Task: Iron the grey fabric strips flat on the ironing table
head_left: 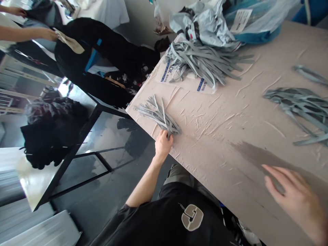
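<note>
My left hand (164, 144) is at the table's near left edge, its fingers closed on the end of a small bunch of grey strips (160, 114). Over the table's right part hangs my right hand (294, 191), fingers apart and holding nothing. A big heap of grey strips (202, 61) lies on a printed plastic bag (167, 73) toward the back. Farther right is another loose bunch of grey strips (304, 106), with a smaller one (311, 74) behind it.
The table (217, 153) has a wrinkled covering. Silver plastic packaging (205, 25) and a blue bag (258, 36) sit at its back. Left, beyond a gap, a second table (52, 174) carries dark cloth (48, 133). Another person's hand (48, 34) holds a pale piece at upper left.
</note>
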Motion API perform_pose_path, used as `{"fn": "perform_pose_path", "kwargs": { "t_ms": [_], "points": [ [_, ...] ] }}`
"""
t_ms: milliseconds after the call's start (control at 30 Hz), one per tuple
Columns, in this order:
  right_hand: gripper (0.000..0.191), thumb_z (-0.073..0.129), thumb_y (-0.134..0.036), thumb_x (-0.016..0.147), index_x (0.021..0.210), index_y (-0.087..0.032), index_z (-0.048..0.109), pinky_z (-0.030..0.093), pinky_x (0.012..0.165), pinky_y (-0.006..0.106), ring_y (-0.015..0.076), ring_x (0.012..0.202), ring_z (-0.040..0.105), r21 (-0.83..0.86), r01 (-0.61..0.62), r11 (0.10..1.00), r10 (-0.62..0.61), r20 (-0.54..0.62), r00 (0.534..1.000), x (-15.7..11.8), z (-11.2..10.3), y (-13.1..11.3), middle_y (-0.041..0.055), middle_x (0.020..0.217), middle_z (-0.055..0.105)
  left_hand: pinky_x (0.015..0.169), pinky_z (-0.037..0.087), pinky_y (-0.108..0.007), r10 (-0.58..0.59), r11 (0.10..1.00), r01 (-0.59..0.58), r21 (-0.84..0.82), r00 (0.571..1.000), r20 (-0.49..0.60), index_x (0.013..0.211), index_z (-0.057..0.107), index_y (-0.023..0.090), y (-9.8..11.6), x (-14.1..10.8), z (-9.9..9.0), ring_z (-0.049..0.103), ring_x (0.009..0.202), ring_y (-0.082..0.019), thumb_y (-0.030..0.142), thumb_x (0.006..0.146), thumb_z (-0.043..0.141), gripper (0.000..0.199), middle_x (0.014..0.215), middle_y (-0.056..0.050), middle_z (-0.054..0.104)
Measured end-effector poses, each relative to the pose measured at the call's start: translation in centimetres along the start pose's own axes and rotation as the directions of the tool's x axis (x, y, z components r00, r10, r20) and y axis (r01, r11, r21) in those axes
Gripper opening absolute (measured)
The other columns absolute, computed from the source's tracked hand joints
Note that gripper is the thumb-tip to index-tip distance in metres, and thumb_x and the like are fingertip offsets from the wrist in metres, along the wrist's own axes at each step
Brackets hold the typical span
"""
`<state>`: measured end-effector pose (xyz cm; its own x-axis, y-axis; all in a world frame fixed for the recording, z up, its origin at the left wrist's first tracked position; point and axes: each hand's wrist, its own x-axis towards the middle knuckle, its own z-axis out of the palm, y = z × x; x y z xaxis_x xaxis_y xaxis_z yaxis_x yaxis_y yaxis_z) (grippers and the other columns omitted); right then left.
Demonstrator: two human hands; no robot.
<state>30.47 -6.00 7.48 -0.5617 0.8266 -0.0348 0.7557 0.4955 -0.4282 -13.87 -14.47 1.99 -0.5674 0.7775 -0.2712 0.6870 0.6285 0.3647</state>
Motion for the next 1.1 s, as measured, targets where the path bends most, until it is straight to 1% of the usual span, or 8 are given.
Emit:
{"fn": "perform_pose_path", "kwargs": {
  "t_ms": [200,433,500,633,700,767,867,1100],
  "points": [
    [0.030,0.057,-0.019,0.094,0.121,-0.029,0.065,0.057,0.086,0.041,0.0226,0.090,0.072,0.114,0.191,0.975,-0.190,-0.023,0.982,-0.3,4.0,-5.3,0.0049,0.103,0.074,0.073,0.046,-0.027,0.060,0.955,-0.084,-0.283,0.994,-0.093,0.078,0.056,0.021,-0.2,-1.8,-4.0,0.058,0.075,-0.013,0.035,0.097,0.052,0.024,0.080,-0.001,0.064],
    [0.031,0.059,-0.013,0.094,0.122,-0.025,0.064,0.056,0.087,0.035,0.0196,0.097,0.068,0.246,0.159,0.956,-0.135,-0.111,0.985,1.3,3.8,-9.4,0.0055,0.106,0.071,0.060,0.046,-0.024,0.343,0.653,-0.206,-0.729,0.938,0.042,0.094,0.065,0.018,6.8,-2.5,-10.9,0.055,0.055,-0.008,0.044,0.104,0.050,0.031,0.068,0.002,0.064],
    [0.037,0.057,-0.014,0.094,0.129,-0.025,0.061,0.055,0.094,0.037,0.0209,0.107,0.066,0.302,0.129,0.945,-0.069,-0.199,0.977,2.4,2.5,-11.3,0.0079,0.115,0.068,0.056,0.045,-0.024,0.539,0.582,-0.127,-0.803,0.800,0.264,0.101,0.067,0.017,9.4,-2.4,-12.0,0.052,0.051,-0.008,0.043,0.104,0.050,0.031,0.063,0.003,0.059],
    [0.053,0.058,-0.026,0.095,0.147,-0.024,0.049,0.045,0.110,0.048,0.0282,0.133,0.052,0.442,0.140,0.886,0.014,-0.328,0.945,5.6,-0.7,-13.9,0.0142,0.142,0.055,0.055,0.046,-0.025,0.737,0.609,0.020,-0.793,0.356,0.575,0.113,0.069,0.018,14.2,-2.2,-12.1,0.052,0.057,-0.010,0.040,0.104,0.048,0.032,0.070,0.000,0.060],
    [0.040,0.056,-0.033,0.097,0.137,-0.024,0.058,0.043,0.110,0.047,0.0258,0.127,0.056,0.571,0.131,0.810,0.008,-0.234,0.972,7.3,-1.8,-14.2,0.0108,0.134,0.062,0.058,0.048,-0.025,0.745,0.617,0.065,-0.784,0.271,0.609,0.114,0.068,0.019,16.0,-2.2,-11.4,0.054,0.063,-0.011,0.040,0.104,0.047,0.031,0.076,-0.002,0.063],
    [0.023,0.052,-0.037,0.101,0.110,-0.025,0.070,0.047,0.099,0.040,0.0187,0.102,0.065,0.714,0.061,0.697,-0.024,-0.062,0.998,8.3,-2.3,-13.8,0.0041,0.107,0.072,0.061,0.050,-0.026,0.750,0.599,0.095,-0.795,0.283,0.599,0.111,0.067,0.019,17.2,-2.3,-10.5,0.057,0.070,-0.013,0.041,0.105,0.044,0.033,0.082,-0.004,0.064],
    [0.035,0.050,-0.046,0.102,0.084,-0.021,0.068,0.043,0.065,0.027,0.0104,0.069,0.057,0.811,-0.132,0.570,0.039,0.134,0.990,8.4,-2.3,-12.9,-0.0014,0.075,0.064,0.068,0.052,-0.026,0.745,0.574,0.044,-0.818,0.387,0.544,0.109,0.065,0.018,17.9,-2.4,-9.3,0.059,0.076,-0.013,0.041,0.103,0.050,0.029,0.090,-0.005,0.065],
    [0.042,0.051,-0.057,0.099,0.090,-0.018,0.064,0.030,0.055,0.027,0.0079,0.061,0.040,0.847,-0.276,0.455,0.152,0.231,0.961,5.8,-1.8,-11.1,-0.0033,0.071,0.045,0.068,0.055,-0.024,0.682,0.602,0.000,-0.799,0.520,0.514,0.108,0.059,0.016,18.0,-2.3,-6.5,0.065,0.074,-0.011,0.029,0.096,0.062,0.018,0.091,-0.006,0.073]
  ]
}}
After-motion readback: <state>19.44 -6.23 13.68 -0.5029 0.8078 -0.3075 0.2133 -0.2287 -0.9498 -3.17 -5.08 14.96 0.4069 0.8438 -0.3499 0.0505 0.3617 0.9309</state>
